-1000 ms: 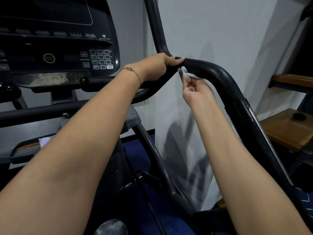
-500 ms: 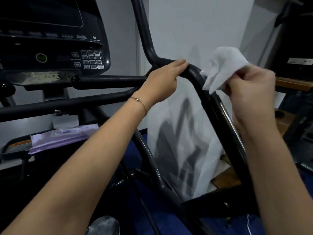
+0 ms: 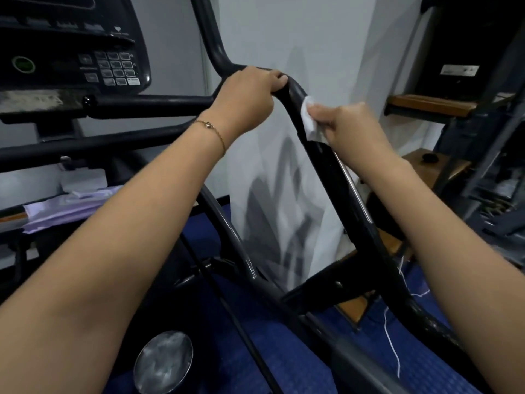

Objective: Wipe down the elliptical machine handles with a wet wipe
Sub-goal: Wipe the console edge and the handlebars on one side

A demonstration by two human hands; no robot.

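Wipe (image 3: 309, 118) against handle (image 3: 298, 100) — right hand (image 3: 352, 127)

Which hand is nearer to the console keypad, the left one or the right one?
Left. The left hand grips the handle bend just right of the keypad; the right hand presses the wipe farther right, lower down the handle.

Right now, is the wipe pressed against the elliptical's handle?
Yes, the right hand holds the white wet wipe flat against the black handle.
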